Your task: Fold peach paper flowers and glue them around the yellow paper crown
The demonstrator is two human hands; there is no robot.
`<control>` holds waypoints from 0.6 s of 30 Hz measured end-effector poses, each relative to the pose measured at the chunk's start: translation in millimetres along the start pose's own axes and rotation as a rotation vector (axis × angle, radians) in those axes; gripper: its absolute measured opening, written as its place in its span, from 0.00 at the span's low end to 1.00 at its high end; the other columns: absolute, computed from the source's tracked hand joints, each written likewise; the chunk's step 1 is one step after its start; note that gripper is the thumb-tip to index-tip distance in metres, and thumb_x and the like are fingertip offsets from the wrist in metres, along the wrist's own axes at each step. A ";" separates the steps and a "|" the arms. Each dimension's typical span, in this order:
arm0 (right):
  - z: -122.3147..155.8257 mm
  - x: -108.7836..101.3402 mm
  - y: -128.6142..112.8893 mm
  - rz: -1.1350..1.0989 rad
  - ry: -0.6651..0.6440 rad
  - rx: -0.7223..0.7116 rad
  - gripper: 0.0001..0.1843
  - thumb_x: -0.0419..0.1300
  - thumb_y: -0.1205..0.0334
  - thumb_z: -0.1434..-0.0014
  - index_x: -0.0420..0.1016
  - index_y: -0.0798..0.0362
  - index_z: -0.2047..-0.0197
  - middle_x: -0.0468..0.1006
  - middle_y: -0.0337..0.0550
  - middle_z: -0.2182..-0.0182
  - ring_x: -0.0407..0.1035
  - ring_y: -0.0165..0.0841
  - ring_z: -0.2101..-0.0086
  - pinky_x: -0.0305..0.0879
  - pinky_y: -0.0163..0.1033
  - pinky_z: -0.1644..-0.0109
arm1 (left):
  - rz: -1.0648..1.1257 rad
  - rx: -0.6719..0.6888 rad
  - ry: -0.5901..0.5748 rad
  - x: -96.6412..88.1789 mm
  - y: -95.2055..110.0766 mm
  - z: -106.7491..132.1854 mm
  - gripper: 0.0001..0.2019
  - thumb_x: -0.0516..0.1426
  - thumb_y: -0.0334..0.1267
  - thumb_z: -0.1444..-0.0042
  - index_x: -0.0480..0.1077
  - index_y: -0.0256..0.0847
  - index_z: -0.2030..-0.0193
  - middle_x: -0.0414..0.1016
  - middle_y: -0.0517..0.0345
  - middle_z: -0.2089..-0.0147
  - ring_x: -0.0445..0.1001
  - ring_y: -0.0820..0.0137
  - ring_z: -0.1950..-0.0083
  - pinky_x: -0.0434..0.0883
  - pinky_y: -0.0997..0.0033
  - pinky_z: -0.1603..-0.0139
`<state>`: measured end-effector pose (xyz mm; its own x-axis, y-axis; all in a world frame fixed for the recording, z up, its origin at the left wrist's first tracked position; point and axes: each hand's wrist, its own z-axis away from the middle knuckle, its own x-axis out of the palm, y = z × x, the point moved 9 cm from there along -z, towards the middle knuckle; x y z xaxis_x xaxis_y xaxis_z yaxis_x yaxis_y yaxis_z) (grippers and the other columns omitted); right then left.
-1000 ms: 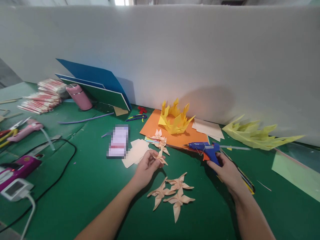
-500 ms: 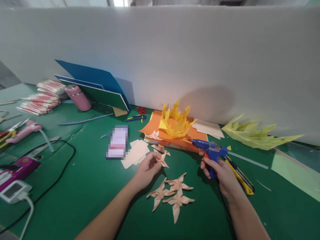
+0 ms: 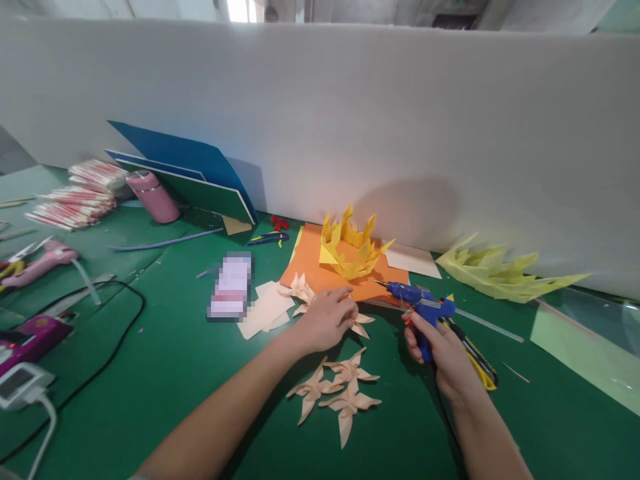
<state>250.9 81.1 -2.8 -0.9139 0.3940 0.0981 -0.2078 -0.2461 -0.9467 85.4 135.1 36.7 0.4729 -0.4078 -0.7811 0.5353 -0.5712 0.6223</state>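
My right hand (image 3: 440,350) is wrapped around the blue hot glue gun (image 3: 423,305), a finger at its orange trigger and its nozzle pointing left. Bent over a peach folded paper flower (image 3: 362,325), my left hand (image 3: 330,320) grips it with closed fingers; much of the flower is hidden beneath them. Just left of that hand are more peach paper folds (image 3: 301,291), partly overlapping. Several-pointed peach paper flowers (image 3: 350,402) lie in a group of three on the green table, nearer to me. Behind both hands, a yellow folded-paper crown (image 3: 353,250) stands on orange paper (image 3: 305,257).
Left of the peach sheets (image 3: 263,313) lies a phone (image 3: 230,287). A yellow utility knife (image 3: 483,370) rests beside my right hand. Pale yellow folded paper (image 3: 510,270) sits at right. A pink bottle (image 3: 153,197), blue board (image 3: 190,153) and black cable (image 3: 120,343) are on the left.
My left hand has moved right and turned palm-down over a paper flower. Another fold now sits to its left. The glue gun stays in my right hand; the view has shifted slightly.
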 end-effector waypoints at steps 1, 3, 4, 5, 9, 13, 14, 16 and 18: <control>0.0 -2.1 -1.2 -0.020 0.005 -0.007 0.27 0.70 0.42 0.66 0.71 0.55 0.71 0.66 0.32 0.88 0.56 0.23 0.88 0.49 0.29 0.87 | -0.043 0.005 -0.016 3.6 0.0 -1.2 0.06 0.48 0.30 0.43 0.65 0.41 0.67 0.70 0.49 0.54 0.67 0.59 0.52 0.61 0.57 0.51; -0.3 -6.6 -4.1 -0.061 0.019 -0.028 0.25 0.70 0.44 0.65 0.71 0.54 0.72 0.66 0.31 0.88 0.56 0.23 0.88 0.48 0.28 0.87 | -0.089 0.006 -0.038 8.7 0.1 -3.2 0.08 0.47 0.29 0.43 0.65 0.41 0.68 0.71 0.53 0.63 0.67 0.61 0.60 0.61 0.60 0.55; -0.5 -9.1 -5.8 -0.079 0.029 -0.039 0.24 0.70 0.44 0.65 0.70 0.54 0.72 0.65 0.31 0.88 0.56 0.23 0.88 0.48 0.28 0.87 | -0.094 -0.009 -0.036 9.7 -1.0 -4.5 0.08 0.47 0.28 0.44 0.64 0.42 0.69 0.71 0.54 0.66 0.66 0.62 0.62 0.61 0.61 0.57; -0.7 -11.5 -7.5 -0.099 0.040 -0.049 0.23 0.70 0.45 0.64 0.70 0.54 0.72 0.65 0.31 0.88 0.55 0.23 0.88 0.47 0.28 0.87 | -0.092 -0.029 -0.028 9.8 -2.6 -5.9 0.08 0.47 0.28 0.45 0.64 0.42 0.70 0.70 0.55 0.68 0.65 0.62 0.63 0.61 0.62 0.59; -0.5 -20.6 -14.7 -0.212 0.091 -0.074 0.22 0.70 0.48 0.64 0.70 0.54 0.73 0.64 0.30 0.88 0.55 0.22 0.88 0.48 0.27 0.87 | -0.059 -0.072 0.017 7.5 -6.5 -12.9 0.07 0.48 0.26 0.48 0.63 0.42 0.70 0.67 0.54 0.69 0.64 0.60 0.61 0.60 0.65 0.62; 1.7 -30.8 -23.8 -0.258 0.153 -0.131 0.20 0.70 0.49 0.64 0.70 0.54 0.74 0.65 0.31 0.87 0.56 0.21 0.87 0.51 0.26 0.86 | -0.040 -0.050 0.017 5.9 -4.9 -20.9 0.07 0.48 0.25 0.48 0.63 0.41 0.69 0.68 0.53 0.66 0.65 0.61 0.59 0.61 0.65 0.60; 2.0 -32.4 -25.0 -0.258 0.156 -0.143 0.20 0.70 0.49 0.63 0.70 0.54 0.73 0.65 0.31 0.87 0.56 0.21 0.86 0.51 0.26 0.86 | -0.038 -0.050 0.014 5.8 -4.7 -23.2 0.07 0.48 0.26 0.48 0.63 0.41 0.69 0.68 0.53 0.66 0.65 0.61 0.59 0.62 0.65 0.60; 2.1 -35.4 -24.6 -0.260 0.161 -0.153 0.19 0.69 0.49 0.61 0.70 0.54 0.73 0.65 0.31 0.87 0.57 0.21 0.86 0.51 0.26 0.86 | -0.033 -0.050 -0.001 7.0 -3.9 -28.4 0.07 0.48 0.26 0.47 0.63 0.41 0.68 0.68 0.53 0.65 0.66 0.62 0.60 0.62 0.65 0.59; 1.9 -38.1 -21.7 -0.269 0.172 -0.151 0.20 0.69 0.49 0.62 0.70 0.54 0.73 0.65 0.31 0.87 0.57 0.21 0.86 0.51 0.25 0.85 | -0.028 -0.057 -0.024 9.8 -3.2 -34.8 0.06 0.48 0.27 0.46 0.63 0.41 0.67 0.68 0.52 0.63 0.66 0.63 0.59 0.63 0.65 0.58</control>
<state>289.5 69.8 14.6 -0.7588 0.5733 0.3093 -0.3674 0.0155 -0.9299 112.7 157.7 28.8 0.4407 -0.4099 -0.7986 0.5869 -0.5416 0.6019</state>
